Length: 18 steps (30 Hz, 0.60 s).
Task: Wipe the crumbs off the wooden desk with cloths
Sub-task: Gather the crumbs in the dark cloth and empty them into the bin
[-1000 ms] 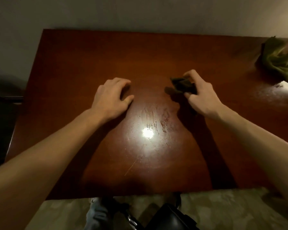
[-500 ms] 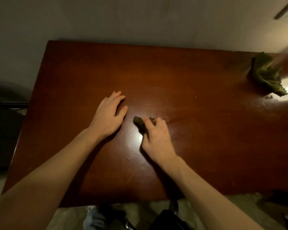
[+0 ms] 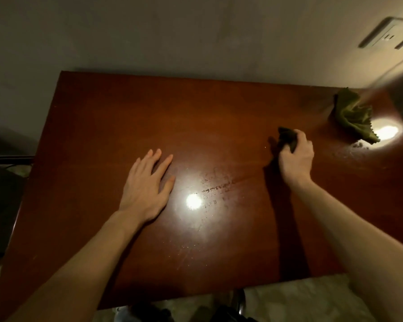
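Note:
A dark reddish wooden desk [image 3: 107, 126] fills the view. My right hand [image 3: 297, 158] is shut on a small dark cloth [image 3: 287, 138] pressed to the desk right of centre. My left hand [image 3: 147, 189] lies flat on the wood, fingers spread, holding nothing. A crumpled green cloth [image 3: 353, 117] sits at the far right corner, untouched. A small pile of crumbs [image 3: 360, 145] lies just in front of it. Fine specks and smears [image 3: 215, 189] show around the bright glare at the desk's centre.
A grey wall runs behind the desk with a socket plate [image 3: 387, 34] at upper right. A dark chair or furniture piece [image 3: 0, 205] stands left of the desk. Pale patterned floor [image 3: 300, 300] shows below the near edge.
My right hand has swept the dark cloth from beside my left hand out to the right, toward the green cloth. My left hand has flattened and stayed in place.

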Available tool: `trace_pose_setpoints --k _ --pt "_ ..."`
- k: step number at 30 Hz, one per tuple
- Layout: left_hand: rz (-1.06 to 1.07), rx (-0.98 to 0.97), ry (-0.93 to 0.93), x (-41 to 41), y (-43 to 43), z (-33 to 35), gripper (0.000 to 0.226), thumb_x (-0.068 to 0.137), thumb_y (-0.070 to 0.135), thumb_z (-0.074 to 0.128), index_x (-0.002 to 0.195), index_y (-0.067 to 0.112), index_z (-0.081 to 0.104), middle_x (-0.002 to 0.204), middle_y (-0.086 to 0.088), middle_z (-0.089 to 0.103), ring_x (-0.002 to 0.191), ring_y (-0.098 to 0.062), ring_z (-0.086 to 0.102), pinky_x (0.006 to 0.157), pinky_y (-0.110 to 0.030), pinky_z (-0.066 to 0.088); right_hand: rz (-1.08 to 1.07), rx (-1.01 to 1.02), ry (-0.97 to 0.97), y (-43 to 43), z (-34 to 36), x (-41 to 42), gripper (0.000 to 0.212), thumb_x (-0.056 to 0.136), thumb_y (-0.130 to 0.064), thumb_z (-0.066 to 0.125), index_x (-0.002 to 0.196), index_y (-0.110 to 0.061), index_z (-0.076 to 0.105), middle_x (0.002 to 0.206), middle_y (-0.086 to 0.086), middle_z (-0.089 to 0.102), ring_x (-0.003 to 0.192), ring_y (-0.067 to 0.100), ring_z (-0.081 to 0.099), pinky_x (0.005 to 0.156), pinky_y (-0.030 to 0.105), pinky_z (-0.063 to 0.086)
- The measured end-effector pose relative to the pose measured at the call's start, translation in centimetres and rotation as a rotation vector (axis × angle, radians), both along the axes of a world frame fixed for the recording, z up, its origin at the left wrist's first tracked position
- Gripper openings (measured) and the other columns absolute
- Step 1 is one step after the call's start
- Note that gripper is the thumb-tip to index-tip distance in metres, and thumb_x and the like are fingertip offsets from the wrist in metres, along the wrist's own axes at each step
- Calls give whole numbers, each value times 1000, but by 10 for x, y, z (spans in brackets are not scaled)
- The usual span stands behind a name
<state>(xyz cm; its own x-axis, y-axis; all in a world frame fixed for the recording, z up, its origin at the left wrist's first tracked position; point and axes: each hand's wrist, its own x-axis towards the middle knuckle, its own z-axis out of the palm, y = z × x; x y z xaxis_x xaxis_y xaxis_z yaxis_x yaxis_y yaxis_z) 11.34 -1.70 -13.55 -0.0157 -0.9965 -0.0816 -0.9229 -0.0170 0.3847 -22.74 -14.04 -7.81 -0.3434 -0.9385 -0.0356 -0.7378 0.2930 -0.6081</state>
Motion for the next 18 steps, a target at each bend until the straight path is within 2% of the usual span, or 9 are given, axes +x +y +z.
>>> trace_pose_setpoints --k 3,5,8,11,13,15,16,18 --pt "72 -39 -5 -13 -1 -5 67 104 60 24 165 33 25 173 -4 20 161 -19 8 131 -40 -2 167 119 65 -8 -13 -15 45 103 -10 48 147 -19 51 129 11 59 101 30 64 86 43 58" --pt "79 -53 2 -15 -1 -4 68 103 61 25 164 32 26 173 -5 22 161 -20 10 131 -41 0 266 120 127 -7 -19 -4 43 103 -11 49 145 -17 52 122 10 56 100 26 58 89 42 54" --pt "68 -58 17 -13 0 -4 66 104 61 25 164 35 26 173 -3 20 161 -17 8 131 -39 -2 386 98 191 -1 -21 20 42 102 -10 51 144 -12 52 118 12 55 101 23 50 89 33 43" --pt "145 -63 173 -13 -3 -1 60 106 57 27 161 34 37 170 3 28 159 -11 13 131 -38 2 472 106 244 10 -21 42 43 101 -10 51 144 -9 49 117 15 55 100 25 52 87 33 42" --pt "246 -53 372 -8 -6 8 52 110 49 30 157 32 44 167 6 36 153 -3 22 128 -35 11 540 120 267 22 -20 64 44 101 -11 51 145 -10 48 116 13 54 100 24 53 86 32 44" --pt "326 -52 559 3 -6 18 43 113 37 36 153 28 51 157 8 49 143 0 37 119 -28 26 606 143 266 39 -20 93 43 102 -12 52 145 -12 47 115 8 52 99 21 53 84 28 45" --pt "341 -75 583 11 -5 21 40 113 33 40 149 25 56 150 9 56 137 -1 45 113 -26 32 636 154 263 49 -20 109 42 102 -13 52 143 -13 46 115 7 51 98 19 53 84 26 45" --pt "350 -138 512 30 3 22 35 111 28 46 141 22 62 137 8 64 126 -4 54 105 -25 38 684 172 254 67 -22 145 37 102 -14 51 139 -12 47 117 8 52 98 19 52 86 25 47"
